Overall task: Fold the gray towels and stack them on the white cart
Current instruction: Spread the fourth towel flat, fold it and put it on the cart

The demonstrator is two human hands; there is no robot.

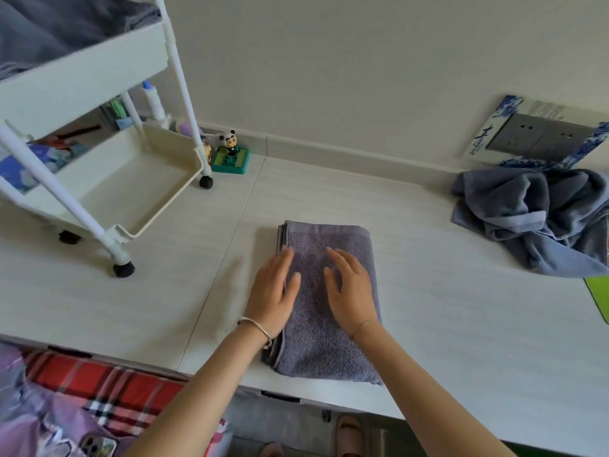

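Note:
A folded gray towel (316, 344) lies as a neat rectangle on the white tabletop (461, 324) in front of me. My left hand (273, 291) rests flat over its left edge, fingers spread, holding nothing. My right hand (351, 288) lies flat on the towel's middle, also open. A crumpled pile of gray towels (534, 219) sits at the far right of the table. The white cart (99, 179) stands at the left on black wheels. Its top tray holds gray towels (49, 28); the lower tray facing me is bare.
A panda figure on a green base (230, 153) stands by the wall beside the cart. Bottles (153, 100) stand behind the cart. A wall socket with a blue-patterned frame (537, 133) is at the right. A green object (599, 295) pokes in at the right edge.

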